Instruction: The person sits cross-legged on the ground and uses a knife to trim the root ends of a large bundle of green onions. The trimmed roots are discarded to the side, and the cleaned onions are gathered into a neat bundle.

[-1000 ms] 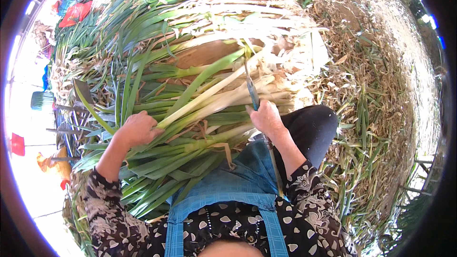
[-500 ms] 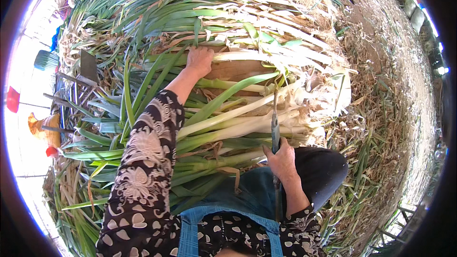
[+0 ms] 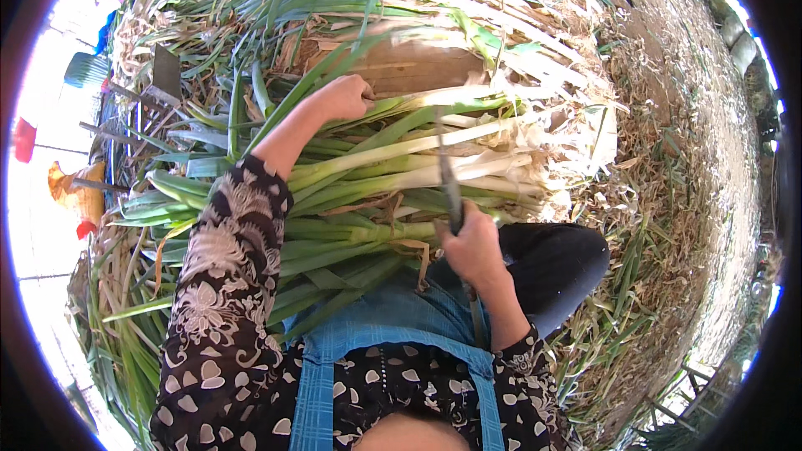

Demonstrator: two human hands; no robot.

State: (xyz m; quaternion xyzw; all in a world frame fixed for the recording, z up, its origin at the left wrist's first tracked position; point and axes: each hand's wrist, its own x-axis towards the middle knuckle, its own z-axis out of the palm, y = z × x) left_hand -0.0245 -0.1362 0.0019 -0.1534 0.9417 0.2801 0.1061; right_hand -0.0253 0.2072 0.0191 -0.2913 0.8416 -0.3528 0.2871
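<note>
My left hand (image 3: 344, 98) is closed on a leek (image 3: 443, 100), at the leaf end of its pale stem. My right hand (image 3: 474, 242) is wrapped round a slim grey rod-like tool (image 3: 452, 192). Its thin tip is blurred and points away from me, close to the leek stems; its tail runs down toward my lap. Several more leeks (image 3: 393, 179) lie across in front of me, roots to the right and green leaves to the left. Just beyond my left hand a wooden board (image 3: 418, 67) is bare in part, with a blurred pale streak (image 3: 430, 36) at its far edge.
A large heap of leeks (image 3: 334, 0) spreads beyond the board. Dry husks and leaf scraps (image 3: 668, 159) cover the ground at right. A metal frame with a dark plate (image 3: 165, 73) stands at left, near a teal broom head (image 3: 86, 70). A blue apron (image 3: 376, 317) covers my lap.
My left hand has let go of a leek lying across the board and closed on a nearer one. More board shows. My right hand has moved the tool slightly left. The view has shifted.
</note>
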